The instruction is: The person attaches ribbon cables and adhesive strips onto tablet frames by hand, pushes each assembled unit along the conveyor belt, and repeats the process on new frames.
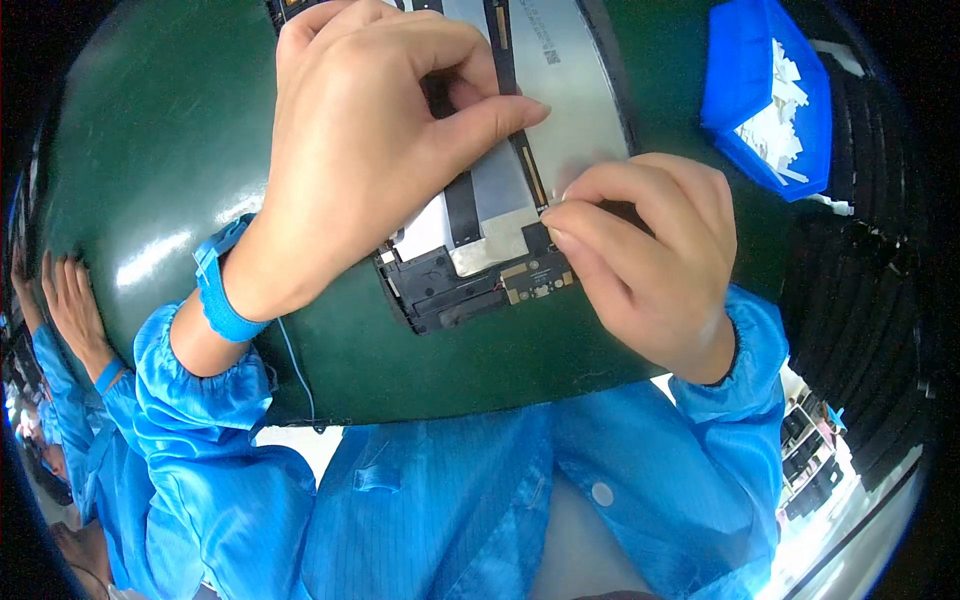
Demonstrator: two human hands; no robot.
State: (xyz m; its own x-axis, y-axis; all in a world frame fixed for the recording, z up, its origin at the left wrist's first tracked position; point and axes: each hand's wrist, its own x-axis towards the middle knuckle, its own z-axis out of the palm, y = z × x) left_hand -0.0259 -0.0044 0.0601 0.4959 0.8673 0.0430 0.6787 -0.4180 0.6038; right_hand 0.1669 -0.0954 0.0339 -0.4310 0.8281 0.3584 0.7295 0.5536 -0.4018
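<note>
An opened tablet (425,290) lies in front of me, with silver panels, black flat cables and a small circuit board (538,280) at its near end. My left hand (365,130) arches over its left side, fingers curled and thumb stretched across a black flat cable (532,168). Thumb and index finger come together above that cable; whatever is between them is hidden. At the cable's near end, by the circuit board, my right hand (645,250) pinches with thumb and index fingertip. Anything in that pinch is too small to make out.
The tablet rests on a green work mat (160,190). To the far right stands a blue bin (735,100) holding white paper-like scraps (780,125). A blue wrist strap (222,290) circles my left wrist, its cord (300,370) trailing down. Another person's hand (75,310) rests at the left edge.
</note>
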